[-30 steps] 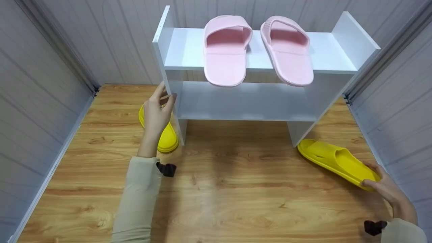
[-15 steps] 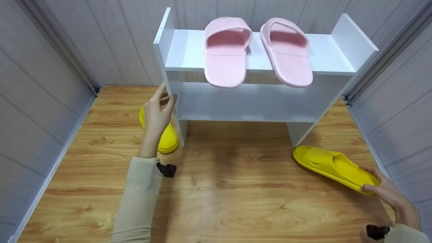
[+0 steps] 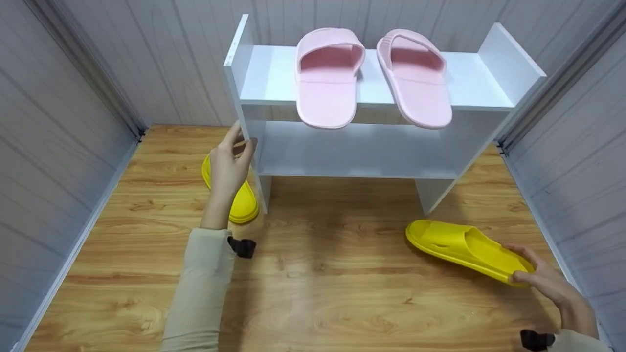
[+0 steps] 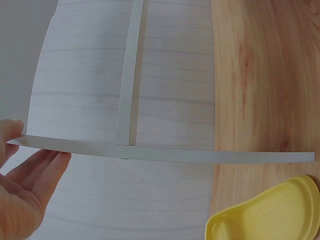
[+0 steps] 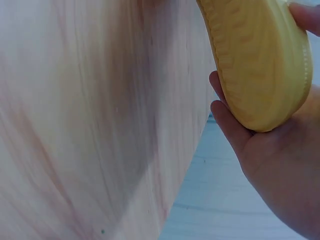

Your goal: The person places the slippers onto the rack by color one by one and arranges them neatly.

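Observation:
My left hand (image 3: 230, 161) pinches the front edge of the left side panel of a white shoe rack (image 3: 357, 149), thumb on the inner side and fingers outside. By its heel, my right hand (image 3: 547, 278) grips a yellow slipper (image 3: 452, 239), its toe pointing left toward the rack's right leg. The ribbed sole of that slipper (image 5: 255, 60) faces the right wrist camera. Partly hidden behind my left hand, another yellow slipper (image 3: 243, 203) lies on the floor outside the rack's left panel. Two pink slippers, one left (image 3: 326, 93) and one right (image 3: 423, 93), sit on the top shelf.
Wood-patterned floor (image 3: 332, 293) spreads in front of the rack. Pale panelled walls close in at the left (image 3: 54, 146), right (image 3: 577, 171) and back. The pink slippers' heels overhang the top shelf's front edge.
My right hand has carried the yellow slipper leftward and slightly nearer, away from the rack's right leg. The left hand keeps its hold on the panel.

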Available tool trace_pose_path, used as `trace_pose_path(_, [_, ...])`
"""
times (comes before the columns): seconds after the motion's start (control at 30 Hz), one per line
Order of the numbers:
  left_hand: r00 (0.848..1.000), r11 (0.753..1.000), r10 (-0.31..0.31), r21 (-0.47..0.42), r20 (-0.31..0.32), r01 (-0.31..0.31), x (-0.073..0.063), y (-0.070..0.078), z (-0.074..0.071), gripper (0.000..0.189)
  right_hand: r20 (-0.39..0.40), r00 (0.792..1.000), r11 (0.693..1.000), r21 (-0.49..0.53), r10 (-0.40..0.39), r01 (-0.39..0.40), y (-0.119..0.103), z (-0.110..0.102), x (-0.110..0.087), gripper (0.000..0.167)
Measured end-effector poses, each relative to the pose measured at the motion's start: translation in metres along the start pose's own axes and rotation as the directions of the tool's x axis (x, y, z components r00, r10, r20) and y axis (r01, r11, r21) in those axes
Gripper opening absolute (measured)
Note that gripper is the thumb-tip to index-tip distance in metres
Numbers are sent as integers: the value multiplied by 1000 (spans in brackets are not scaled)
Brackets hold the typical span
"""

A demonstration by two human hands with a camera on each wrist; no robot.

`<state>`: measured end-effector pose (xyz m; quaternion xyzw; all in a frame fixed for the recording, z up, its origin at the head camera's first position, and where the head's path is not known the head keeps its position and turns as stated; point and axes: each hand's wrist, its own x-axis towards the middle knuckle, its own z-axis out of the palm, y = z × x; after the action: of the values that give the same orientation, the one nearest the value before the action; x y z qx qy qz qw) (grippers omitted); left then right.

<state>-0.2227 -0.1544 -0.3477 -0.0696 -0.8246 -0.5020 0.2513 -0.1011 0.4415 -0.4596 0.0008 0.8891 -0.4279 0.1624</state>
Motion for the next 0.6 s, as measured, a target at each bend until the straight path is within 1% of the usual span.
trace_pose_path(0.07, [1000,1000,7,-1,-8,-7,0,0,1,40,3,999,999,29,-32,32,-4,3,0,65])
trace_pose_path(0.13, [1000,1000,8,-1,-9,-8,0,-1,1,40,3,997,994,70,-81,81,-10,6,-1,62])
trace_pose_path(0.27, [1000,1000,17,-1,-15,-17,0,-1,2,39,-1,984,973,149,-179,177,-24,11,-2,58])
trace_pose_path(0.37, [1000,1000,18,-7,-15,-18,0,-1,1,40,6,969,949,207,-246,240,-36,13,-3,58])
trace_pose_path(0.47, [1000,1000,11,-5,-8,-11,0,-1,1,40,19,953,920,269,-301,286,-47,15,-4,60])
trace_pose_path(0.6, [1000,1000,3,2,3,-3,0,0,1,40,29,922,871,343,-385,353,-59,14,-6,62])
